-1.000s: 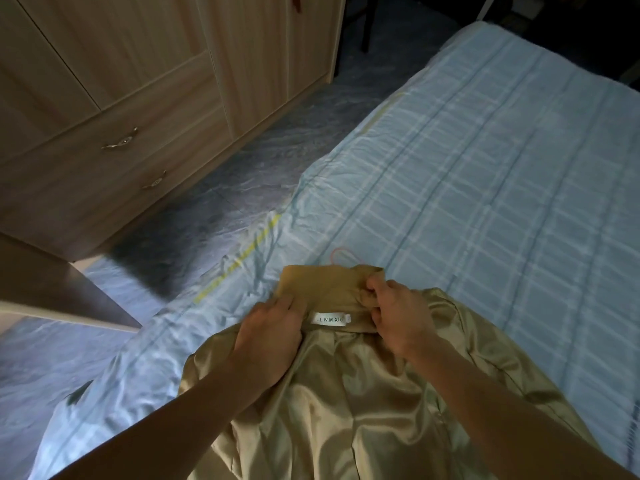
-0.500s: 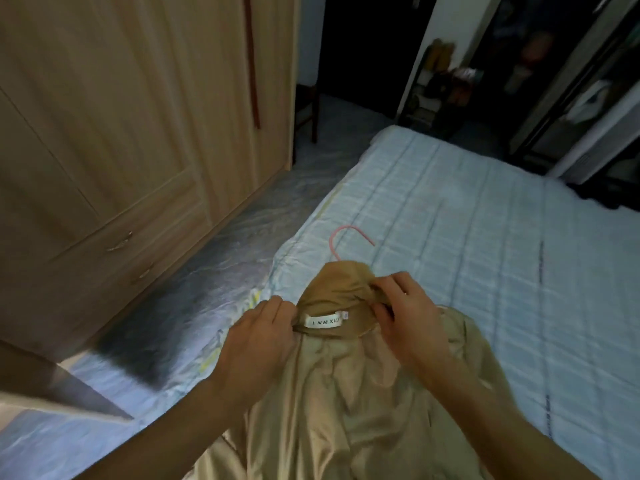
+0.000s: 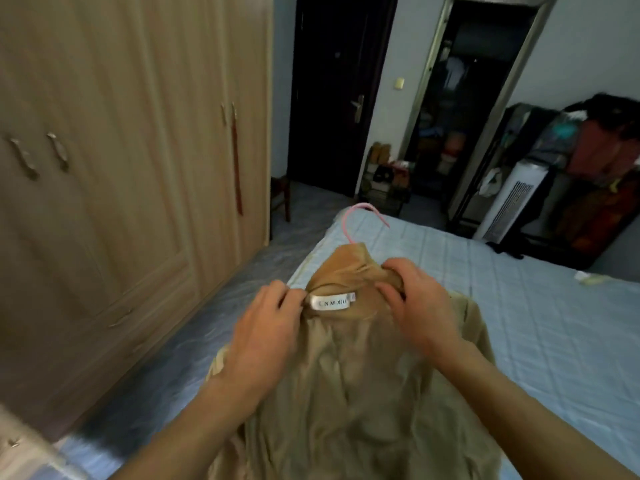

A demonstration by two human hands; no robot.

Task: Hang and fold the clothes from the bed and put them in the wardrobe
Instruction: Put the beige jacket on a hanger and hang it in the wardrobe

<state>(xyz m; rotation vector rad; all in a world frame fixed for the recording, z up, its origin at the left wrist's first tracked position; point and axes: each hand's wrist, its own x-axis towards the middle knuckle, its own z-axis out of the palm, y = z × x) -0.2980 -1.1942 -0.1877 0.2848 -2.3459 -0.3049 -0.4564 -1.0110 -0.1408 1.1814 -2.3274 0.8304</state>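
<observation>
Collar of the tan jacket (image 3: pixel 346 375) sits pinched in a closed grip, left hand (image 3: pixel 266 337) by the label, right hand (image 3: pixel 422 306) opposite, pink hanger (image 3: pixel 363 211) poking toward 12 o'clock, over the blue bed (image 3: pixel 519 323), wardrobe (image 3: pixel 121 168) at 9 o'clock.

From my seat, far wall: dark door (image 3: pixel 339 91) shut, metal handle (image 3: pixel 358 109). Switch (image 3: pixel 400 83) between door and open doorway (image 3: pixel 464 98). Shoe rack (image 3: pixel 382 183) at doorway foot. White cooler (image 3: pixel 509 202) right of it, bag (image 3: pixel 491 181) beside its top. Cluttered rack (image 3: pixel 595 168) far right; I can't tell contents. Floor (image 3: pixel 194 341) bluish.
</observation>
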